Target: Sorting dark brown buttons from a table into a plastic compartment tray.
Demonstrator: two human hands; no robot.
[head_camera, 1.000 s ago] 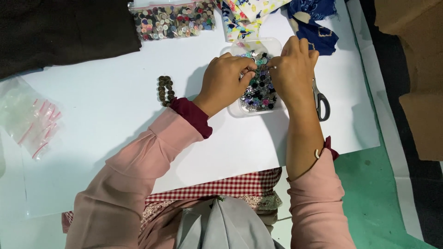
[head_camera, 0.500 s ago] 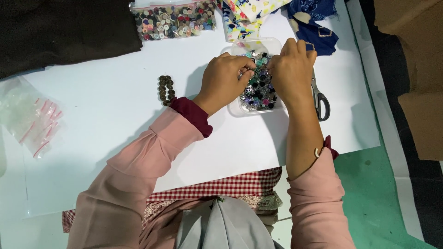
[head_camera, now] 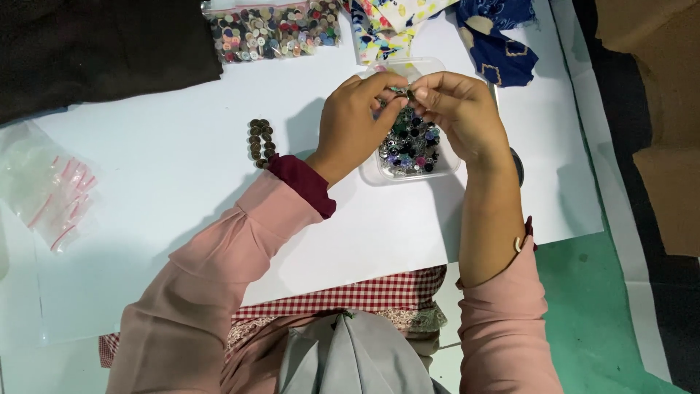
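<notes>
White paper sheet [head_camera: 182, 219] is covering the work surface, and a green mat [head_camera: 598, 292] is showing at its right edge. Both hands are meeting above a clear plastic tub [head_camera: 415, 149] that is holding dark and coloured beads. The left hand [head_camera: 357, 120] and the right hand [head_camera: 459, 109] are pinching together 1 small metallic piece [head_camera: 403, 92]; the fingertips are closing on it, just over the tub. Its exact kind is too small to tell. A short stack of brown buttons [head_camera: 261, 142] is lying to the left of the left wrist. A tray of mixed buttons [head_camera: 273, 29] and printed fabric scraps [head_camera: 496, 33] are lying at the far edge, and small zip bags [head_camera: 55, 197] are resting far left.
</notes>
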